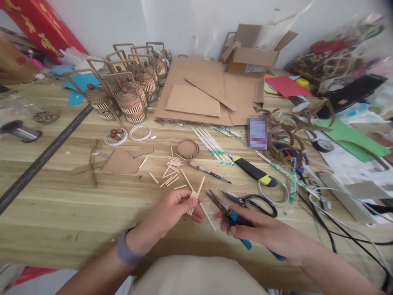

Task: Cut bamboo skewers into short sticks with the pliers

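Pinched in my left hand (pixel 181 205) are several pale wooden sticks (pixel 200 186), some short and lined up, others longer and sticking out crosswise. My right hand (pixel 245 225) grips blue-and-black snips (pixel 235 217); their blades are parted and point up-left toward the sticks, apart from them. Just beyond my left hand lies a loose pile of short cut sticks (pixel 173 164). Behind the pile sits a round cardboard disc with a braided rim (pixel 188 149). Black-handled scissors (pixel 251 201) rest beyond the snips, and a pen (pixel 210 172) lies farther back.
Small lidded stick baskets (pixel 130 102) with tall handles crowd the back left. Cardboard sheets (pixel 196 98) lie at the back middle. A utility knife (pixel 253 170), tape roll (pixel 273 190), wrapped chopsticks (pixel 211 143), curled brown strips (pixel 285 135) and cables (pixel 319 221) spread over the right side.
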A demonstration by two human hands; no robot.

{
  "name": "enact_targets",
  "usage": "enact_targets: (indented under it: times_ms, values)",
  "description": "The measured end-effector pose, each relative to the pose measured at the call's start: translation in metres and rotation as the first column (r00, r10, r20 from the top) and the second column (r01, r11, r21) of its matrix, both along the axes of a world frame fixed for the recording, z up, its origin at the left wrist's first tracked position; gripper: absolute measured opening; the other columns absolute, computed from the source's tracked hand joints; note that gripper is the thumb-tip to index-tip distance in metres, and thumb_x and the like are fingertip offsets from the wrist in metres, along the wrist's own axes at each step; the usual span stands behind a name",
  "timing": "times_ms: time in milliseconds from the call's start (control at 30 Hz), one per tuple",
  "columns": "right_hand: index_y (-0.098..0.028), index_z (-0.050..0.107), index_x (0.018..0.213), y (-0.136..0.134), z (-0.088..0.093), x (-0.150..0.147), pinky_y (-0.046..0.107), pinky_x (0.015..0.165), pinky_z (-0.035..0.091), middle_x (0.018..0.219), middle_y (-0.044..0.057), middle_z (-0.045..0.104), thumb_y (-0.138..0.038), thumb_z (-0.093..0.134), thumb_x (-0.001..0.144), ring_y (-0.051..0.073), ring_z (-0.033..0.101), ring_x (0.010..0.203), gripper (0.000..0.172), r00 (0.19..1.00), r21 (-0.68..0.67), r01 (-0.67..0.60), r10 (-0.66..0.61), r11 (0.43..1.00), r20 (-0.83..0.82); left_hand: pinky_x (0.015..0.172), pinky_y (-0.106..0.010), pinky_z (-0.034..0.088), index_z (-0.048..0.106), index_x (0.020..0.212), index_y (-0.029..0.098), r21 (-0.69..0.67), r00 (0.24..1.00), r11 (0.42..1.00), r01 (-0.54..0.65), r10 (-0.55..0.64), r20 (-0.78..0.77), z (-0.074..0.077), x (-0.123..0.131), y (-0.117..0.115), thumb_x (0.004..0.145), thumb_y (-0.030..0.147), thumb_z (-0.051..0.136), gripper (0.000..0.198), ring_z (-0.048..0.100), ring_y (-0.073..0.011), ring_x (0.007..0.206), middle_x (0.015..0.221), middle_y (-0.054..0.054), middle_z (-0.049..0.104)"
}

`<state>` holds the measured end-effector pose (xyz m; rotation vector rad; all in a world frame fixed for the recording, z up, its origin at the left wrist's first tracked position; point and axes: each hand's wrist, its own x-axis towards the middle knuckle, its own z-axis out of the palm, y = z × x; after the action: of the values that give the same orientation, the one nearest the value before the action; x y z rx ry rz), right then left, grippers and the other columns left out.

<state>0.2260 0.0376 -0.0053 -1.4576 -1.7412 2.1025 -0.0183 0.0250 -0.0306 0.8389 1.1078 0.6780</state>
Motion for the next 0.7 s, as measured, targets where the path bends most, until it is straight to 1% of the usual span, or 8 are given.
enact_targets:
  times_ms: [100, 200, 333, 467, 600, 633, 700]
  values:
    - [-0.02, 0.066, 0.094, 0.0, 0.0, -0.009, 0.026, 0.068, 0.044, 0.088, 0.002, 0.061, -0.037, 0.06, 0.08, 0.017, 0.054, 0.081, 0.023, 1.0, -0.011, -0.023, 0.023, 1.0, 0.009, 0.072, -0.033, 0.051, 0.065, 0.082, 0.016, -0.011, 0.998, 0.998, 0.054, -0.054, 0.026, 0.003, 0.005, -0.001, 0.078, 0.056, 0.068, 0.04, 0.069, -0.0204, 0.069, 0.071, -0.004, 0.072]
    - [-0.019, 0.065, 0.091, 0.005, 0.003, -0.022, 0.026, 0.069, 0.043, 0.085, 0.001, 0.06, -0.031, 0.06, 0.077, 0.016, 0.053, 0.08, 0.019, 1.0, -0.017, -0.018, 0.018, 1.0, -0.016, 0.07, -0.033, 0.053, 0.068, 0.084, 0.014, -0.004, 0.99, 0.994, 0.11, -0.11, 0.085, 0.004, 0.008, -0.003, 0.077, 0.058, 0.068, 0.045, 0.067, -0.0196, 0.067, 0.071, -0.006, 0.071]
    - [-0.021, 0.065, 0.089, 0.012, 0.007, -0.033, 0.024, 0.068, 0.041, 0.083, -0.001, 0.058, -0.026, 0.057, 0.078, 0.014, 0.052, 0.078, 0.014, 0.992, 0.021, -0.065, 0.067, 0.998, -0.109, 0.067, -0.032, 0.054, 0.068, 0.08, 0.014, 0.01, 0.986, 0.995, 0.104, -0.104, 0.134, 0.002, 0.011, -0.004, 0.074, 0.059, 0.071, 0.045, 0.066, -0.018, 0.065, 0.072, -0.005, 0.069]
    - [-0.021, 0.065, 0.085, 0.014, 0.009, -0.037, 0.022, 0.066, 0.041, 0.082, -0.001, 0.059, -0.022, 0.055, 0.077, 0.014, 0.053, 0.075, 0.013, 0.988, 0.058, -0.088, 0.095, 0.994, -0.12, 0.065, -0.031, 0.054, 0.068, 0.079, 0.014, 0.006, 0.984, 0.995, 0.103, -0.102, 0.148, 0.002, 0.012, -0.003, 0.074, 0.059, 0.07, 0.045, 0.065, -0.0169, 0.064, 0.07, -0.005, 0.068]
    - [-0.022, 0.064, 0.084, 0.014, 0.009, -0.039, 0.023, 0.066, 0.042, 0.084, -0.001, 0.062, -0.023, 0.053, 0.077, 0.015, 0.055, 0.077, 0.013, 0.983, 0.081, -0.1, 0.111, 0.992, -0.149, 0.065, -0.031, 0.053, 0.068, 0.077, 0.015, 0.01, 0.984, 0.994, 0.113, -0.114, 0.134, 0.004, 0.012, -0.003, 0.076, 0.058, 0.069, 0.043, 0.065, -0.0168, 0.063, 0.07, -0.004, 0.068]
    - [-0.022, 0.064, 0.083, 0.013, 0.008, -0.039, 0.023, 0.066, 0.042, 0.083, -0.001, 0.062, -0.022, 0.053, 0.077, 0.015, 0.055, 0.076, 0.013, 0.983, 0.095, -0.103, 0.116, 0.99, -0.143, 0.065, -0.031, 0.052, 0.067, 0.076, 0.015, 0.01, 0.985, 0.993, 0.118, -0.119, 0.124, 0.004, 0.012, -0.003, 0.076, 0.058, 0.069, 0.043, 0.064, -0.0166, 0.063, 0.069, -0.004, 0.068]
    - [-0.022, 0.063, 0.081, 0.013, 0.008, -0.04, 0.023, 0.064, 0.041, 0.079, -0.002, 0.061, -0.018, 0.052, 0.075, 0.014, 0.054, 0.073, 0.013, 0.99, 0.144, -0.104, 0.116, 0.984, -0.078, 0.066, -0.031, 0.052, 0.067, 0.077, 0.016, 0.011, 0.987, 0.992, 0.125, -0.126, 0.096, 0.005, 0.011, -0.002, 0.076, 0.059, 0.068, 0.044, 0.064, -0.0165, 0.061, 0.068, -0.004, 0.068]
